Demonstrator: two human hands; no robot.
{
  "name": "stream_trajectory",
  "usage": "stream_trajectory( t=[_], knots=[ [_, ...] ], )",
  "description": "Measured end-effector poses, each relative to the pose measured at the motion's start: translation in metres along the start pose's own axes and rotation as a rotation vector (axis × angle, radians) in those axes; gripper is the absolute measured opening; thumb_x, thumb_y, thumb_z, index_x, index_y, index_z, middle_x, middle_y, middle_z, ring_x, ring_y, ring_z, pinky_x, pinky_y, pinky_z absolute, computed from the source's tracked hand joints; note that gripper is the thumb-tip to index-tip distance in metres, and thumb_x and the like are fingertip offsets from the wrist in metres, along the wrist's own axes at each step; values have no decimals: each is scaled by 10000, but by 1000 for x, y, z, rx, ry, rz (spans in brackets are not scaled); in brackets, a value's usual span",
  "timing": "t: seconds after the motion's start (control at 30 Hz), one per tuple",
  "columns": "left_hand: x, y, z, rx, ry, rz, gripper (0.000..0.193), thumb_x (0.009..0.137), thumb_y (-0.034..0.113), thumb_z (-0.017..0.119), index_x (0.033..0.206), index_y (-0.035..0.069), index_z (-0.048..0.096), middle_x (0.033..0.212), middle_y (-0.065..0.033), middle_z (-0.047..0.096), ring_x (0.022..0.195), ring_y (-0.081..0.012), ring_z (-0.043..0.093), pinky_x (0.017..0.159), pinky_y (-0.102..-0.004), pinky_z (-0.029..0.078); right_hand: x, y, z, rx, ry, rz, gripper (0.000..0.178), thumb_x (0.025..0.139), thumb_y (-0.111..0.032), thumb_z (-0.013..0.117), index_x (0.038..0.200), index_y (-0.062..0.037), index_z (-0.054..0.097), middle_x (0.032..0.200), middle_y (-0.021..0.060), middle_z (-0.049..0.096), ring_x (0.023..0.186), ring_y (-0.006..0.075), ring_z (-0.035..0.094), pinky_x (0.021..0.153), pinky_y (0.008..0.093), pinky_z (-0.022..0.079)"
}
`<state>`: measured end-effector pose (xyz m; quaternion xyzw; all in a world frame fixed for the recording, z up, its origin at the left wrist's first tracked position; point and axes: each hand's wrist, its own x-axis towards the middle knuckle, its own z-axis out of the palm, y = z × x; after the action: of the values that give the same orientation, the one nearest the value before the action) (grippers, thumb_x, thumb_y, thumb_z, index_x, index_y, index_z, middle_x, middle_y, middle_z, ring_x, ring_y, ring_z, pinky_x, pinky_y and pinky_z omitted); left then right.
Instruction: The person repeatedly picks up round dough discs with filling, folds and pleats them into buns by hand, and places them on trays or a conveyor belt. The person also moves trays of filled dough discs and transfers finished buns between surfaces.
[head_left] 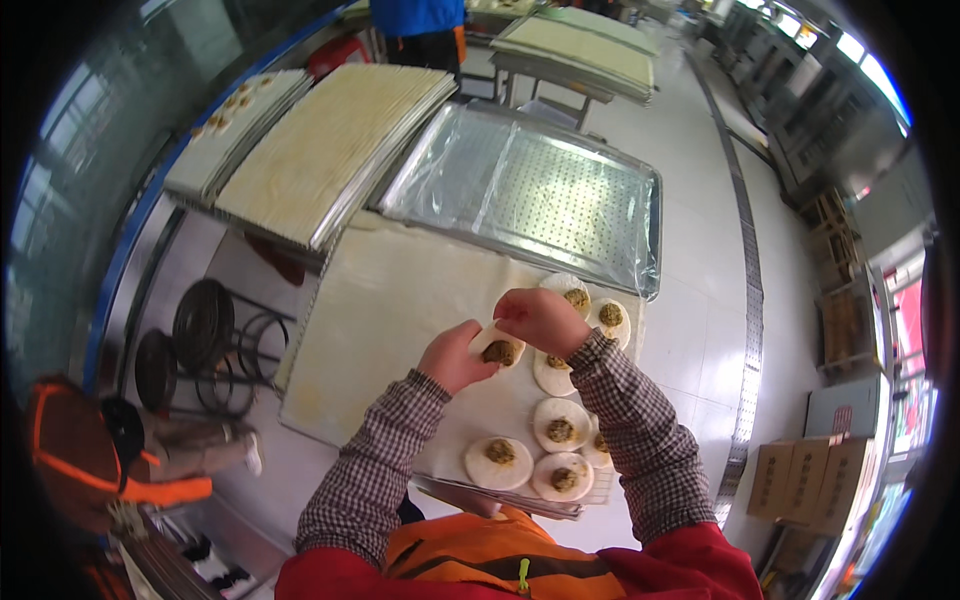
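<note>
Above the cloth-covered table board (370,330) I hold a round dough wrapper (487,338) with a dark greenish-brown lump of filling (500,352) on it. My left hand (458,357) grips the wrapper from the left, thumb side up. At the wrapper's upper right edge, the fingers of my right hand (543,318) are pinched together; part of the edge is hidden behind them. Several more flat dough rounds topped with filling lie under and around my forearms, among them one near the front edge (482,473) and one at the back right (621,332).
A metal tray lined with clear plastic (520,190) sits behind the board. Stacked cloth-covered boards (340,140) stand at the back left. Stools (205,325) are left of the table, near another person (85,450). Cardboard boxes (810,485) stand at the right.
</note>
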<state>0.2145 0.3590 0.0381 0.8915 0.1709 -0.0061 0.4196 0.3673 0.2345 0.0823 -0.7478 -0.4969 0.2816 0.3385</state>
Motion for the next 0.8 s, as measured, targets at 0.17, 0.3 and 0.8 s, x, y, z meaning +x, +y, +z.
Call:
stream_trajectory(
  t=[0.17,0.3,0.8],
  knots=[
    [-54,-43,-69,-1165,-251,-21,593,778,208,724,1256,12,432,1159,-93,563,1089,-217,570,902,-378,506,28,-85,28,330,-91,151,201,848,-163,649,979,-11,653,815,64,672,694,106,627,590,250,531],
    [-116,-103,-133,-1448,-468,-78,625,806,235,679,1307,-16,403,1203,-106,550,1131,-221,546,970,-366,459,61,-149,104,352,-214,282,211,851,-174,652,977,-6,664,780,51,666,661,100,611,583,242,523],
    [-172,-261,-320,-678,-493,-175,337,829,152,702,1104,-2,584,990,-48,646,913,-114,602,821,-263,489,174,-268,292,242,132,-35,147,776,-130,661,894,-44,642,769,121,636,670,293,616,600,345,492]
  ],
)
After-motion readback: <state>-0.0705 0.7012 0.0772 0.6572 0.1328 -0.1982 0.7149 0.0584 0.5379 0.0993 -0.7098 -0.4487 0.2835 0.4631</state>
